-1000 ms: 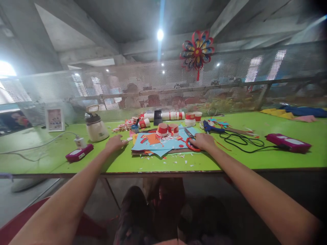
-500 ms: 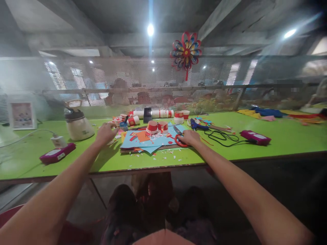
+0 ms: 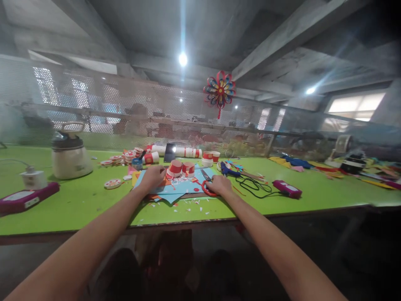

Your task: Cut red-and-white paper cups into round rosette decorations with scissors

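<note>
The left hand [image 3: 153, 177] is pressing flat on the blue paper [image 3: 180, 187], steadying it, while the right hand [image 3: 220, 185], at its 3 o'clock, is closing around red scissors [image 3: 207, 186].

Table [image 3: 78, 200] bright green; paper sheets [image 3: 183, 187] light blue; scissors [image 3: 207, 188] red-handled; paper cups [image 3: 175, 168] red-and-white banded; pinwheel [image 3: 219, 89] red, blue, yellow.

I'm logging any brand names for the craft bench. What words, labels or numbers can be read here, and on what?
None can be read.
Pink box by the left edge: pale label, too blurred.
Second pink box beyond the right hand: the same.
Red-and-white paper cups near the left hand: markings only, no letters discernible.
</note>
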The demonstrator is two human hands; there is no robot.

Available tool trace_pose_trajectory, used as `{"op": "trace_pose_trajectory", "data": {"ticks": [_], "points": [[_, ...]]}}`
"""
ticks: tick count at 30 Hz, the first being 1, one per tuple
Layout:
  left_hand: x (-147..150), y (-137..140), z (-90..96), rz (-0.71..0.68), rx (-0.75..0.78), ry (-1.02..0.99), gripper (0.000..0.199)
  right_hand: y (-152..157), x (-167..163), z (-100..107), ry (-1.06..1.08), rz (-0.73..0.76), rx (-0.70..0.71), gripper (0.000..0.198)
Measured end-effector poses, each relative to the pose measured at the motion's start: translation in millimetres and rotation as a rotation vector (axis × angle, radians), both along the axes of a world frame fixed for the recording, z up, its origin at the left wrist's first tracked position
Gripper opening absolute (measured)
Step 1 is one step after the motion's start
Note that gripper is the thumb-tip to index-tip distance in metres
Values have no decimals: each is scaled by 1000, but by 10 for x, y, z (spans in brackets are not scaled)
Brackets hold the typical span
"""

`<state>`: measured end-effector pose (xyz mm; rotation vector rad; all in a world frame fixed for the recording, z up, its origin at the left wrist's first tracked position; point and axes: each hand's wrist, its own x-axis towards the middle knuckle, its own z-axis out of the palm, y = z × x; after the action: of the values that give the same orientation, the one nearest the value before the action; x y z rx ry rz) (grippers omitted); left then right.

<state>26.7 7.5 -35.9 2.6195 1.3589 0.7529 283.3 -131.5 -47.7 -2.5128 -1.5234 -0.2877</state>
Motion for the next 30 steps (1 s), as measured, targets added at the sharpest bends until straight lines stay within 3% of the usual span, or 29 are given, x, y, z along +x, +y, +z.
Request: {"op": "trace_pose_trajectory", "data": {"ticks": [4, 7, 11, 14, 19, 25, 30], "points": [[-35, -30, -48, -13, -2, 40, 32, 19, 7, 101, -21, 30, 134, 30], [-19, -35, -90, -12, -1, 69, 31, 225, 46, 330, -28, 89, 183, 29], [33, -35, -152, -17, -2, 110, 30, 702, 42, 686, 1, 225, 147, 30], [62, -30, -178, -35, -1, 133, 24, 1012, -36, 793, 60, 370, 68, 29], [75, -10, -184, -57, 5, 131, 22, 1258, -201, 582, 182, 565, -9, 30], [67, -34, -154, -55, -19, 124, 26, 1308, -220, 248, 304, 537, 159, 29], [80, -39, -164, -44, -32, 105, 24, 1244, 2, 389, 458, 486, 300, 31]]}}
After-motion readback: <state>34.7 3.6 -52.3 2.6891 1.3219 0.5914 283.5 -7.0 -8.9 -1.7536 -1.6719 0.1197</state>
